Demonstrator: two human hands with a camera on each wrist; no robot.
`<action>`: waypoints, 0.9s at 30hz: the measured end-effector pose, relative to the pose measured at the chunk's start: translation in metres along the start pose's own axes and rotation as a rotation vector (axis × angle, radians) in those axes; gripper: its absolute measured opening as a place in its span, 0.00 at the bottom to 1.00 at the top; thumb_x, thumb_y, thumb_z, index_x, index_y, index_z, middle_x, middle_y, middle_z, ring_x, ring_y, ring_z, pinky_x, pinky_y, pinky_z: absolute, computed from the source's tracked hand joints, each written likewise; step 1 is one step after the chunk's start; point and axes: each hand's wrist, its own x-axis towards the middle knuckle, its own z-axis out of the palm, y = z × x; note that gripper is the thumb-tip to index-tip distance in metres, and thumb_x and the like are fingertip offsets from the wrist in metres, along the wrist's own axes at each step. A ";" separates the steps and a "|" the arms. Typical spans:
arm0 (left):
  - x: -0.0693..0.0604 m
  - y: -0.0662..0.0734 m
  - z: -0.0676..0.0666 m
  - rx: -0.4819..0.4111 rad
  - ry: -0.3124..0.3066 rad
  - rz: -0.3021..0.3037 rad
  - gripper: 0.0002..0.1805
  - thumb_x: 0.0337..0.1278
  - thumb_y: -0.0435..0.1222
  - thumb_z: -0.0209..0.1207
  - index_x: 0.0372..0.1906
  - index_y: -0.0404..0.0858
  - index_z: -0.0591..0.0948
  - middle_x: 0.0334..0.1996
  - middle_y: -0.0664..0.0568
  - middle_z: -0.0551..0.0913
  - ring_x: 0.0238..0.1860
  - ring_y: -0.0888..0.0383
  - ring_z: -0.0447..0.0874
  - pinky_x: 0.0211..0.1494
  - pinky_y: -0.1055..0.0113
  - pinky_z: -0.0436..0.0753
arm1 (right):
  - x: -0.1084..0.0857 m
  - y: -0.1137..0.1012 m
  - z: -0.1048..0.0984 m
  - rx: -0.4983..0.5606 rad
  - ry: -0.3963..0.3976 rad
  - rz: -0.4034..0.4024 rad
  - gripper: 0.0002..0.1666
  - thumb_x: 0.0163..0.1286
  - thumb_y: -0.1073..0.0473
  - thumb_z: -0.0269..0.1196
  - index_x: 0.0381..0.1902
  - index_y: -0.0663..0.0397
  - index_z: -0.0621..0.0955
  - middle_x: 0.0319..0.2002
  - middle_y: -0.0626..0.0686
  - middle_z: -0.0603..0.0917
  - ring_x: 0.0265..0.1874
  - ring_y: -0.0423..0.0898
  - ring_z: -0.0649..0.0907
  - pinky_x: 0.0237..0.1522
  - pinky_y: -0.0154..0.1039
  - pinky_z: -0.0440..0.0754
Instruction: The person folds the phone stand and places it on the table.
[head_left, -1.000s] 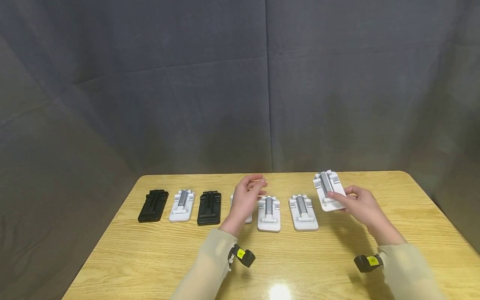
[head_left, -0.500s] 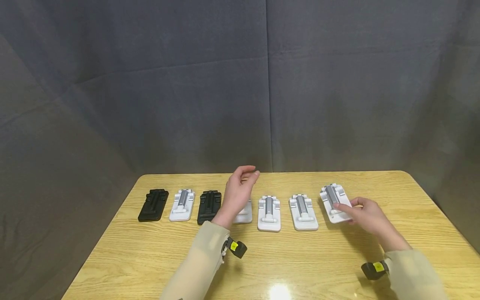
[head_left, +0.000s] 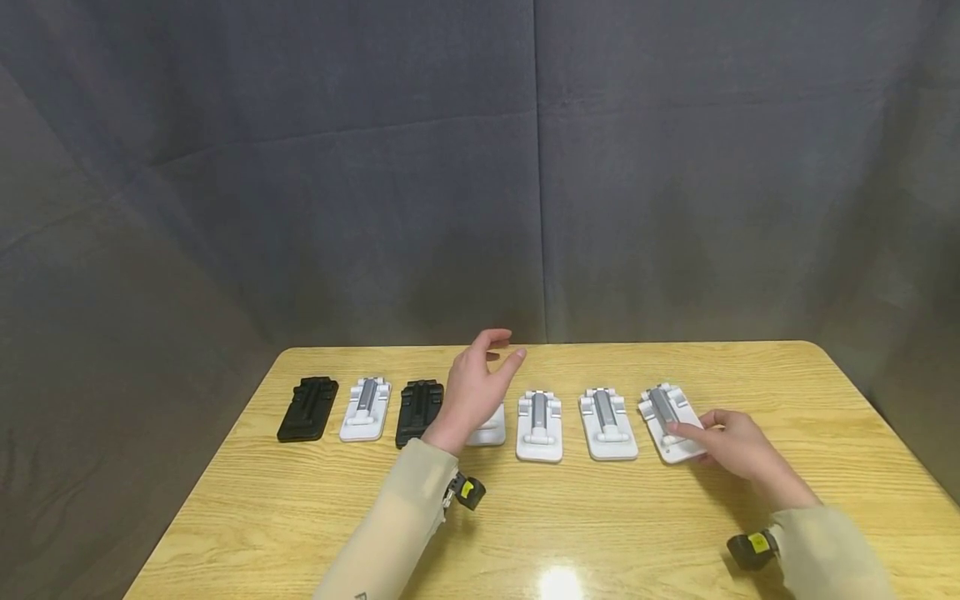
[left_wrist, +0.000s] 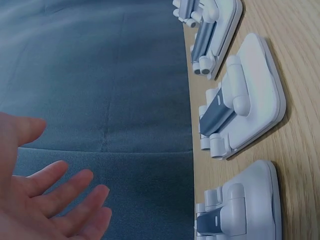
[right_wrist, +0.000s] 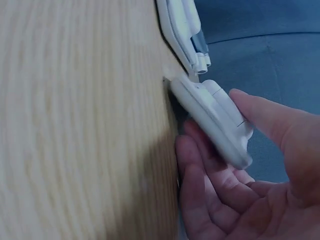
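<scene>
My right hand [head_left: 742, 446] pinches a white folding phone stand [head_left: 678, 446] with a grey arm, thumb on top and fingers beneath. In the right wrist view this held stand [right_wrist: 212, 122] tilts, its far edge at or just above the wood; contact is hard to tell. My left hand [head_left: 472, 387] hovers, fingers loosely bent and holding nothing, over a white phone stand [head_left: 491, 432] it partly hides. Two more white stands, one near the middle [head_left: 538, 429] and another beside the held one [head_left: 609, 429], lie flat between my hands.
To the left of my left hand lie a black phone stand [head_left: 418, 412], a white stand [head_left: 365, 410] and another black stand [head_left: 307, 410], in the same row. Everything rests on a wooden table [head_left: 585, 525], with a dark cloth [head_left: 420, 183] hanging behind its far edge.
My right hand has lowered the white phone stand towards the table, moving slightly right. The left hand has shifted a little left and up, and its thumb and fingers have spread apart.
</scene>
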 end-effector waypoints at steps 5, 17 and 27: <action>0.003 -0.001 -0.002 0.005 -0.008 -0.013 0.26 0.73 0.49 0.59 0.67 0.41 0.75 0.61 0.48 0.79 0.61 0.45 0.77 0.61 0.52 0.78 | -0.001 0.000 -0.004 -0.061 0.014 0.009 0.42 0.69 0.35 0.66 0.53 0.75 0.78 0.37 0.56 0.83 0.33 0.49 0.79 0.32 0.40 0.76; 0.009 0.000 -0.011 -0.005 -0.003 -0.049 0.26 0.73 0.50 0.59 0.67 0.42 0.75 0.61 0.50 0.79 0.62 0.48 0.76 0.63 0.53 0.76 | -0.005 0.002 -0.004 -0.130 0.035 0.010 0.45 0.64 0.30 0.67 0.51 0.71 0.82 0.41 0.59 0.84 0.37 0.51 0.78 0.34 0.40 0.76; 0.011 0.003 -0.014 -0.003 -0.002 -0.029 0.26 0.72 0.50 0.59 0.68 0.42 0.75 0.62 0.50 0.79 0.63 0.48 0.76 0.64 0.53 0.76 | -0.003 0.002 -0.003 -0.160 0.069 -0.005 0.45 0.64 0.30 0.67 0.51 0.72 0.80 0.44 0.64 0.84 0.38 0.53 0.80 0.33 0.41 0.77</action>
